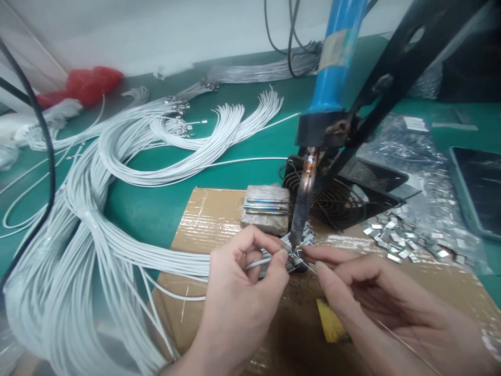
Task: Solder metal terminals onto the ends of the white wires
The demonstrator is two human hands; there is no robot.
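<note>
Right in the middle of the frame, your left hand [242, 297] has thumb and forefinger clamped on a slim white insulated cable [256, 263], its end just under the tip of the blue-handled soldering iron with a dark metal shaft [324, 127]. Over at lower right, your right hand [376, 292] pinches a thin silvery wire [403, 342], leading it up toward that same tip! Below lies the brown cardboard sheet [211, 209]; a thick bundle of white cables [88, 203] sweeps down the left, and small silver metal pieces [399, 241] scatter at centre right.
</note>
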